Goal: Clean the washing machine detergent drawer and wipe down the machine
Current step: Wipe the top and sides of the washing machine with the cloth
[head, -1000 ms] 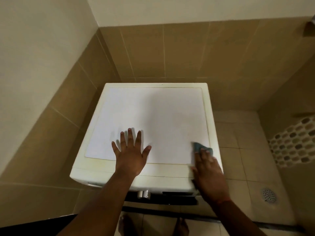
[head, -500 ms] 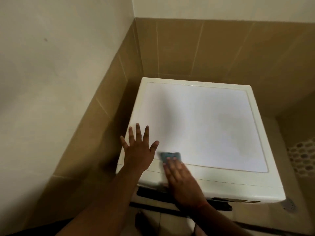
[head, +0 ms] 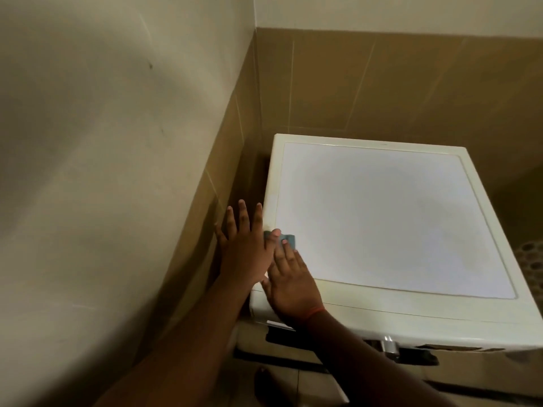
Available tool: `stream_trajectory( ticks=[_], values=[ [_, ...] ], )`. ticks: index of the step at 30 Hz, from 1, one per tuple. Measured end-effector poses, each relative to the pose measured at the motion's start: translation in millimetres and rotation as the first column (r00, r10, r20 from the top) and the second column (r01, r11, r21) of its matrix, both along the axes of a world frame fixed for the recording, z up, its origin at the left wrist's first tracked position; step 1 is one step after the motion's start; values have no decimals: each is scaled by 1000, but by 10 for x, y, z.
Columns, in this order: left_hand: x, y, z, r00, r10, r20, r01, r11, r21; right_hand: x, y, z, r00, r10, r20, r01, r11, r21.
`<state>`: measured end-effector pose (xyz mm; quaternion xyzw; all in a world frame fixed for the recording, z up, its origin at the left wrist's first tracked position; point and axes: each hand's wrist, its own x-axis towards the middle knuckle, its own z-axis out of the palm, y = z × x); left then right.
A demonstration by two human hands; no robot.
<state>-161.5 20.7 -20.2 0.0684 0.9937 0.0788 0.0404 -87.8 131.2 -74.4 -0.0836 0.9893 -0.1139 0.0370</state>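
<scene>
The white washing machine (head: pixel 382 218) stands in a tiled corner, and I look down on its flat top. A small blue-grey cloth (head: pixel 289 240) lies on the top near the front left corner. My right hand (head: pixel 289 284) presses flat on the cloth with straight fingers. My left hand (head: pixel 245 248) is spread flat at the machine's left edge, its fingers reaching past the edge toward the wall and its thumb over the cloth. Most of the cloth is hidden under the two hands. The dark control panel (head: pixel 411 352) with a silver knob (head: pixel 389 343) shows below the front edge.
A cream wall (head: pixel 102 171) with brown tiles (head: pixel 223 177) stands close on the left, leaving a narrow gap beside the machine. Brown tiles (head: pixel 382 83) back the machine. A pebble-pattern floor patch (head: pixel 529 268) shows at the right edge. My foot (head: pixel 264 383) is on the floor tiles below.
My right hand has slid the cloth from the front right of the top across to the front left corner. My left hand shifted to the left edge. My view turned left.
</scene>
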Motion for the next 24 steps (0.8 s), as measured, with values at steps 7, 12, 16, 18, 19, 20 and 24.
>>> stream_trajectory(
  ticks=[7, 12, 16, 18, 19, 20, 24],
  values=[
    [-21, -46, -80, 999, -25, 20, 25, 1000, -8, -125, 188, -30, 999, -54, -9, 54, 998, 38],
    [-14, 4, -107, 999, -50, 14, 50, 998, -47, -235, 567, -36, 990, -134, -50, 138, 987, 78],
    [18, 110, -159, 998, -54, 32, 56, 996, -73, -141, 595, -40, 997, 68, -47, -62, 991, 119],
    [41, 202, -172, 997, -65, 40, 68, 995, -77, -161, 871, -25, 997, 67, -31, -62, 989, 136],
    [51, 250, -172, 997, -67, 36, 70, 994, -82, -168, 1029, -16, 998, -59, -36, 63, 991, 117],
    [59, 288, -173, 997, -65, 29, 67, 994, -89, -152, 1147, -10, 984, -173, -40, 176, 979, 101],
    [100, 583, -158, 997, -76, 30, 78, 993, -88, 124, 1542, -51, 998, 54, -45, -47, 988, 145]
  ],
)
